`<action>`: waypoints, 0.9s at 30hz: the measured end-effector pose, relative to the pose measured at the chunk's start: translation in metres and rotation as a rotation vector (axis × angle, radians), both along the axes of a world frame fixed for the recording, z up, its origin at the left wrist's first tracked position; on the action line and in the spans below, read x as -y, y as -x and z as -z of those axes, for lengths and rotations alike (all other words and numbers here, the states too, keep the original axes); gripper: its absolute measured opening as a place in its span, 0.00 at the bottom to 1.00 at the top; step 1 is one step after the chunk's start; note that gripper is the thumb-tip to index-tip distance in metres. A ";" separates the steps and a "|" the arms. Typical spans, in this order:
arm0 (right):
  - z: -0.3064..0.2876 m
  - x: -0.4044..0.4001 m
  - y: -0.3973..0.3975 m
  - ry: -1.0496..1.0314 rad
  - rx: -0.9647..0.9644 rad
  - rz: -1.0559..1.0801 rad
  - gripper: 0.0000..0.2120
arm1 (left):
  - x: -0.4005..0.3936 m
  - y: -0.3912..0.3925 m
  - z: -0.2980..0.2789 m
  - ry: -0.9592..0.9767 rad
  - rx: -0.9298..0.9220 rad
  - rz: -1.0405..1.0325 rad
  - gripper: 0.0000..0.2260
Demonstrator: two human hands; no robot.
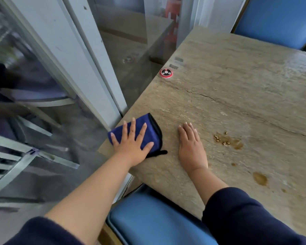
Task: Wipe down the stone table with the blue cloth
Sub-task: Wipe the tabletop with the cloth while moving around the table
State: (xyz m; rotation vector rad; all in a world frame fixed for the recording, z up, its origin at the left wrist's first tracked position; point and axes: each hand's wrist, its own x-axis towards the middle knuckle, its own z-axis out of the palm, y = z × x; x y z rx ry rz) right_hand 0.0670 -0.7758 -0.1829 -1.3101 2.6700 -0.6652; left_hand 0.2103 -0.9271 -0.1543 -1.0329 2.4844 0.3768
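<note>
The blue cloth [149,129], folded and edged in black, lies at the near left corner of the stone table [237,96]. My left hand [133,144] presses flat on the cloth with its fingers spread straight. My right hand [192,147] rests flat on the bare stone just right of the cloth, fingers together and straight. A brown sticky spill with crumbs [228,139] sits to the right of my right hand. A second brown stain [260,178] lies nearer the front edge.
A round red and white call button [166,73] sits near the table's left edge. A glass partition with a pale frame [88,68] runs along the left side. One blue padded chair [148,221] stands below me, another [276,20] at the far side.
</note>
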 end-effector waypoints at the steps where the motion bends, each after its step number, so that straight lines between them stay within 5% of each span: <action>1: 0.000 0.001 -0.003 -0.014 -0.008 0.010 0.24 | -0.009 -0.014 -0.001 -0.029 0.023 0.058 0.33; 5: 0.000 0.002 -0.016 -0.016 0.025 0.069 0.26 | -0.011 -0.050 0.003 -0.026 -0.042 0.342 0.33; 14: -0.001 0.005 -0.018 0.009 0.054 0.076 0.25 | 0.013 0.009 0.016 0.145 -0.150 0.228 0.26; 21: -0.006 -0.002 -0.013 0.120 0.218 0.116 0.23 | -0.033 -0.015 0.005 -0.054 -0.101 0.663 0.27; 24: -0.017 -0.009 -0.022 0.188 0.284 0.213 0.22 | -0.015 -0.015 0.000 -0.290 -0.430 0.455 0.27; 27: -0.021 -0.006 -0.058 0.172 0.097 0.102 0.21 | 0.003 -0.023 0.000 -0.195 -0.580 0.108 0.28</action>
